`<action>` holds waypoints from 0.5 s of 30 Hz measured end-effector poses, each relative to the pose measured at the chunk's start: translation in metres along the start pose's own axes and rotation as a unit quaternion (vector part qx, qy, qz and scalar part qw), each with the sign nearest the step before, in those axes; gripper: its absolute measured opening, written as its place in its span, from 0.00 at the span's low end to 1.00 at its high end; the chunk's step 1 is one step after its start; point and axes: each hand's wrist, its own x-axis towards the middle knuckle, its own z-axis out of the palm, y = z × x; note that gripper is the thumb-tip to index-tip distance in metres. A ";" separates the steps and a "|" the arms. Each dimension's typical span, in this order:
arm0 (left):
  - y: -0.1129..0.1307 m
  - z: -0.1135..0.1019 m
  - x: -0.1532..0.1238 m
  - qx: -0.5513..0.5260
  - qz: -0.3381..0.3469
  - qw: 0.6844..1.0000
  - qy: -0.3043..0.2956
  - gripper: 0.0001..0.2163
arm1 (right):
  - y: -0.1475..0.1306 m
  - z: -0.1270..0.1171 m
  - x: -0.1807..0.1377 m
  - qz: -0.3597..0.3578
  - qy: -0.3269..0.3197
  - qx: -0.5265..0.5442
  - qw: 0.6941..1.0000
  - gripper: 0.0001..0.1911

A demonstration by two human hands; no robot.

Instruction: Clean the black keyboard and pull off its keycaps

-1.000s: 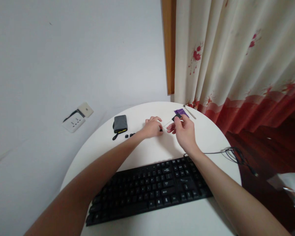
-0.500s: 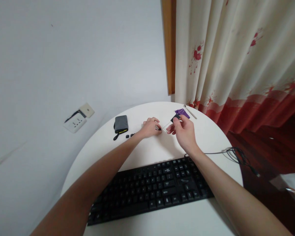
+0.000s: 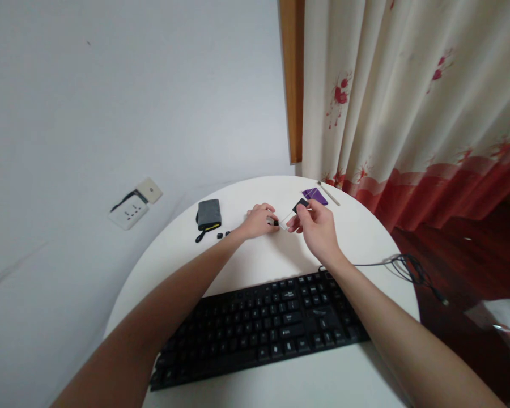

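Note:
My right hand (image 3: 319,226) is closed around the black handle of a wire keycap puller (image 3: 300,205). The puller's thin wires point down and left, toward my other hand. Resting on the table, my left hand (image 3: 257,222) pinches a small black keycap (image 3: 276,223) at its fingertips, close to the wire ends. I cannot tell whether the wires touch the keycap. Loose black keycaps (image 3: 220,236) lie left of my left wrist, partly hidden by the forearm. A black keyboard (image 3: 280,320) lies below both hands, its ends partly covered by my forearms.
A grey pouch (image 3: 209,213) with a loop strap sits at the left of the round white table (image 3: 255,379). At the back right are a purple cloth (image 3: 317,196) and a thin brush-like tool (image 3: 331,195). The coiled cable (image 3: 414,269) hangs over the right edge.
The puller and my right hand have shifted very slightly left. My left hand keeps its place with the keycap.

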 end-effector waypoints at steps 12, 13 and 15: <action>0.003 -0.001 -0.001 -0.001 -0.006 1.000 -0.006 0.12 | 0.002 0.000 0.001 -0.005 -0.004 0.004 1.000 0.12; 0.003 -0.001 -0.001 -0.001 -0.006 1.000 -0.004 0.12 | 0.002 0.000 0.001 -0.006 -0.005 0.004 1.000 0.12; 0.002 0.001 -0.001 -0.001 -0.008 1.000 -0.001 0.11 | 0.002 0.000 0.000 -0.006 -0.007 0.002 1.000 0.11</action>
